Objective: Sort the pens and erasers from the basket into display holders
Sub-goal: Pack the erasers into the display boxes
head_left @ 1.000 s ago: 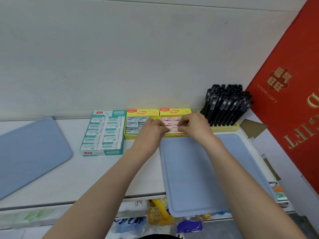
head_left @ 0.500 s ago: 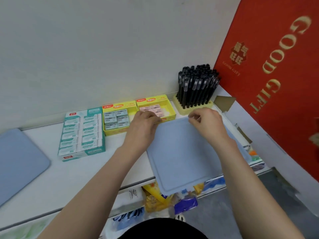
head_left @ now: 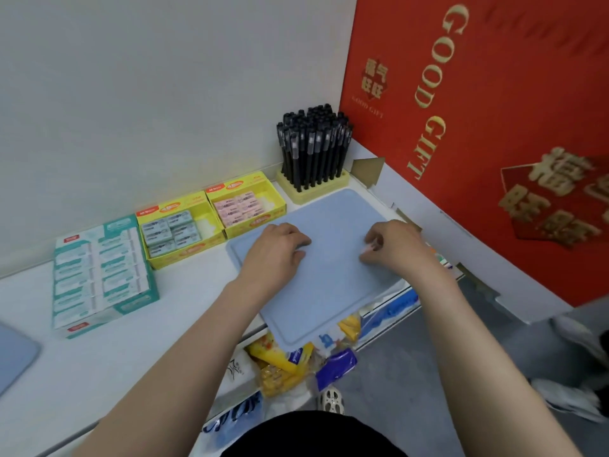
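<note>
My left hand (head_left: 275, 250) curls on the flat pale-blue plastic tray (head_left: 329, 291), its hold hidden. My right hand (head_left: 393, 247) pinches a small whitish piece (head_left: 368, 248).

The left forearm (head_left: 184, 341) reaches forward and angles inward, wrist straight. The left hand (head_left: 276, 249) lies palm down, knuckles up, fingers curled under with nothing seen in them. To its right and apart from it, the right hand (head_left: 392, 245) is also palm down, thumb and forefinger tips drawn together. Whether they pinch anything cannot be told. The right forearm (head_left: 461, 341) slants inward behind it.
</note>
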A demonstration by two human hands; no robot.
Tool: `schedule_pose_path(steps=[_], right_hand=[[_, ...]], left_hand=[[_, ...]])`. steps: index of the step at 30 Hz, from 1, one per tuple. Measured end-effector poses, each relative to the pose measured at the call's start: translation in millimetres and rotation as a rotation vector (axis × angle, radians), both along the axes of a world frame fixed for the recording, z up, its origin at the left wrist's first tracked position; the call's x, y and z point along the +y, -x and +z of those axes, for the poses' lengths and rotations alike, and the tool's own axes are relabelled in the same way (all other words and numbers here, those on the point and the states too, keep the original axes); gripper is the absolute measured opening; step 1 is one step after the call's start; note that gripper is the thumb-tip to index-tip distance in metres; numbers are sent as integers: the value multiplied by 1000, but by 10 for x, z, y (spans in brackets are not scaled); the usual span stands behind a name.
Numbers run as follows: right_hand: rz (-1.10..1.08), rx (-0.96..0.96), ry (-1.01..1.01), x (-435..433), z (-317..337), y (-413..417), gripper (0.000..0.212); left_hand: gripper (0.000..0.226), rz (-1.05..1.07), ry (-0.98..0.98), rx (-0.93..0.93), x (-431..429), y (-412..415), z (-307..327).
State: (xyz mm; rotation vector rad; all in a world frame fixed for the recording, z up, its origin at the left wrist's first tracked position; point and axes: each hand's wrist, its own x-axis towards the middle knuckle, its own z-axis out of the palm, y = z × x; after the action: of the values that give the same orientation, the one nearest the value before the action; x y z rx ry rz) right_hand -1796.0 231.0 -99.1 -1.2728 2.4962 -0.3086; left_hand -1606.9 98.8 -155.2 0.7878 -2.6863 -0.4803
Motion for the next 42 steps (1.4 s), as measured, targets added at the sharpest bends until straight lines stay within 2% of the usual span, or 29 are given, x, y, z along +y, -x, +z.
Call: schedule_pose_path(steps=[3, 6, 10, 11, 16, 19, 22, 30, 39, 42], right_hand=[[70, -92, 181, -164, -88, -146, 24], [95, -214, 349, -375, -82, -291, 17], [172, -464, 455, -747, 4, -475, 33], [210, -457, 468, -851, 17, -512, 35], [361, -174, 506, -1308, 20, -626, 25], [399, -166, 503, -1519, -22, -663, 26], [454, -135, 465, -1713, -55, -724, 17], [650, -178, 437, -2085, -211, -888, 19], [676, -236, 425, -2126, -240, -835, 20], [614, -217, 473, -2066, -229, -775, 22]], left_hand=[[28, 26, -3, 27, 0, -78, 20], [29, 152, 45, 104, -54, -238, 78], [34, 351, 124, 131, -269, -496, 160], [34, 384, 137, 121, -327, -551, 177], [27, 422, 157, 79, -503, -700, 237], [18, 429, 155, 69, -546, -716, 245], [13, 425, 148, 73, -570, -722, 233], [20, 432, 25, 64, -583, -745, 256], [25, 441, -17, 38, -600, -762, 220], [26, 432, -15, 42, -589, -772, 235]])
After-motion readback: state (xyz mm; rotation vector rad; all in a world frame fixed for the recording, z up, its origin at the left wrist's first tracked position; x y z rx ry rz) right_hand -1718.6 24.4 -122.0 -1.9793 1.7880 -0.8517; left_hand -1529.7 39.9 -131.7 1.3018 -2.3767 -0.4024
